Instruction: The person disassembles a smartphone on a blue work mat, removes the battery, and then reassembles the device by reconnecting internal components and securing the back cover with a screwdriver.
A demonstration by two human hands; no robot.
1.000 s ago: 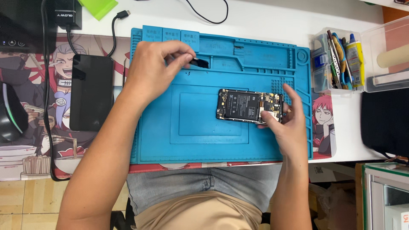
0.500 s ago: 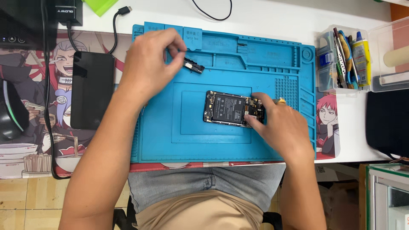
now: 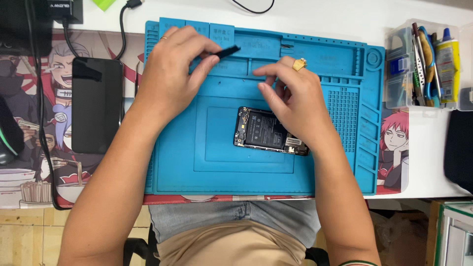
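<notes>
Head view: nearest the person, an opened phone (image 3: 263, 130) is lying back-up on the centre of the blue work mat (image 3: 177, 162), battery showing. Above it, the right hand (image 3: 293, 101) is hovering with fingers loosely curled, holding nothing, its wrist covering the phone's right end. Farther up, the left hand (image 3: 172, 69) is pinching a small black tool (image 3: 227, 50) over the mat's top compartments. A second, dark phone (image 3: 97, 104) is lying left of the mat.

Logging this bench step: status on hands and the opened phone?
Left hand pinching small black tool over the blue mat. Right hand empty, hovering above the opened phone. Phone flat on mat, battery exposed. Nothing obstructing.
</notes>
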